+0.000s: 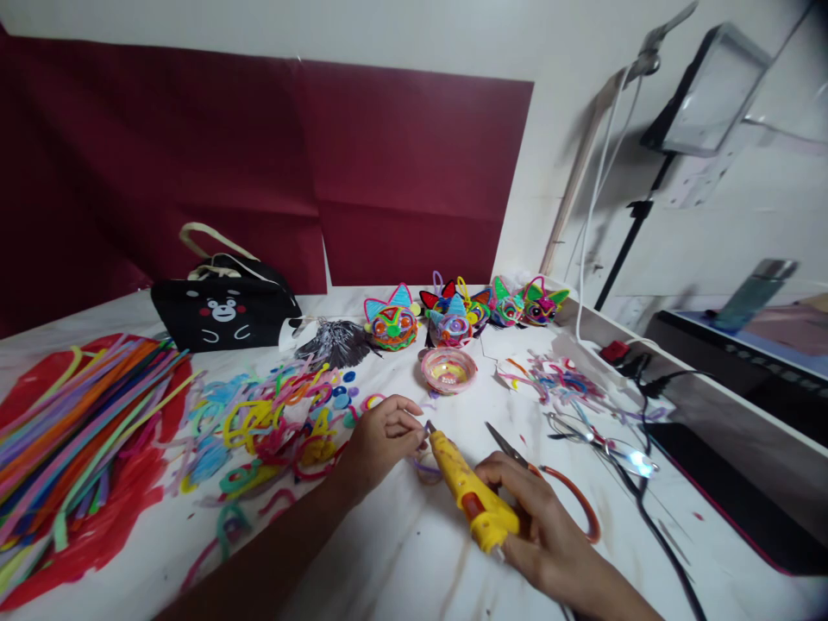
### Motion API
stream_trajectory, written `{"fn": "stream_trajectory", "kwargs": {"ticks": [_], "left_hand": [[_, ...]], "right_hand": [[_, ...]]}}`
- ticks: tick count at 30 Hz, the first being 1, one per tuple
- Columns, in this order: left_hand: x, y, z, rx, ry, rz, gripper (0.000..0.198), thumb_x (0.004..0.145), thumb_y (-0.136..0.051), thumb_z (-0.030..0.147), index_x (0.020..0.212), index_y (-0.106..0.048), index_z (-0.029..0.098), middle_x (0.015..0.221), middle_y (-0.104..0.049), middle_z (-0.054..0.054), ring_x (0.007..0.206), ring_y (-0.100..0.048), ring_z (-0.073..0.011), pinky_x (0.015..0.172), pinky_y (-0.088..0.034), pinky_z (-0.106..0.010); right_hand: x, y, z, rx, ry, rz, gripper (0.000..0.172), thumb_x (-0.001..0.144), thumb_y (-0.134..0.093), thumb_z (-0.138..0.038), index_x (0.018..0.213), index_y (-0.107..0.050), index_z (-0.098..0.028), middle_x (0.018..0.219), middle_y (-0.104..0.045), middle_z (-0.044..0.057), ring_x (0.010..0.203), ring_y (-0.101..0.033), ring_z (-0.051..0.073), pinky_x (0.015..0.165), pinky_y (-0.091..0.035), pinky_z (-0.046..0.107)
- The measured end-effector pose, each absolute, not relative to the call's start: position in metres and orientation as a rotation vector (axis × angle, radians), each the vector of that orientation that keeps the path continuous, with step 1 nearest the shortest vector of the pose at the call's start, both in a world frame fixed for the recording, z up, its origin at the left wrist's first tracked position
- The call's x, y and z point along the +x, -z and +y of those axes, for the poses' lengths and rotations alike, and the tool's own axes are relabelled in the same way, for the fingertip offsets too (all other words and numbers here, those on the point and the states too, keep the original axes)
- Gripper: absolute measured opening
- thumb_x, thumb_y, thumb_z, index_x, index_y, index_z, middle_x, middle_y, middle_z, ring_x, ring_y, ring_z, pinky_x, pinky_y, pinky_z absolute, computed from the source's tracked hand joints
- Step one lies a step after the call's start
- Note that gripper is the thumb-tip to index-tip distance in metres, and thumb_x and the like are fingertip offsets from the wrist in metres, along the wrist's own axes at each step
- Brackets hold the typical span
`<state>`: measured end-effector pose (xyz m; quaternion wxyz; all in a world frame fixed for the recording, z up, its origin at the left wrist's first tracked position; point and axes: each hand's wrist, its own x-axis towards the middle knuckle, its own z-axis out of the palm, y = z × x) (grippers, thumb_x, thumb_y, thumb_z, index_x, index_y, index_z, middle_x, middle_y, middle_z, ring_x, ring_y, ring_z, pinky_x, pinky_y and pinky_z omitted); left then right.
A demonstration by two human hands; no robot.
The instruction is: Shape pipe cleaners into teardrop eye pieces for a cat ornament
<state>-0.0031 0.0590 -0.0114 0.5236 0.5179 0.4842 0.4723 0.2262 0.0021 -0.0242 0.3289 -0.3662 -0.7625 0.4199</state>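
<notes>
Grips yellow glue gun [461, 476], lower right of centre, in right hand [542, 528], fingers curled around it. Extends left hand [380, 438] from lower left to centre, thumb and fingertips drawn together beside nozzle [432, 429]; whether pinching anything, cannot tell.

A white tabletop [388, 561] carries scissors [508, 445], glasses [637, 461], a bowl [435, 379], a bag [223, 323].

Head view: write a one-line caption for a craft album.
Right hand holding a yellow glue gun close to the left hand, with colorful animal heads grouped behind on the white table.
</notes>
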Motion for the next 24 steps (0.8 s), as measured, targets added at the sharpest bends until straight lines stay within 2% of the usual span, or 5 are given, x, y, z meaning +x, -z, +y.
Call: {"fn": "stream_trajectory", "kwargs": {"ticks": [13, 24], "left_hand": [[-0.0027, 0.0117, 0.0572, 1.266, -1.147, 1.153, 0.03, 0.063, -0.074, 0.024, 0.087, -0.058, 0.017, 0.066, -0.066, 0.001, 0.065, -0.068, -0.0169, 0.056, -0.054, -0.024], [-0.0042, 0.0157, 0.0603, 1.266, -1.165, 1.178, 0.03, 0.062, -0.074, 0.024, 0.086, -0.058, 0.017, 0.067, -0.067, 0.0, 0.066, -0.07, -0.0189, 0.055, -0.055, -0.025]], "right_hand": [[0.2279, 0.0253, 0.0034, -0.961, -1.083, -2.016, 0.024, 0.082, -0.062, -0.035, 0.103, -0.058, -0.024, 0.094, -0.052, 0.002, 0.077, -0.048, 0.016, 0.062, -0.037, 0.026], [0.2264, 0.0237, 0.001, -0.955, -1.095, -1.997, 0.02, 0.085, -0.061, -0.036, 0.101, -0.057, -0.024, 0.092, -0.052, 0.002, 0.075, -0.047, 0.016, 0.06, -0.035, 0.026]]}}
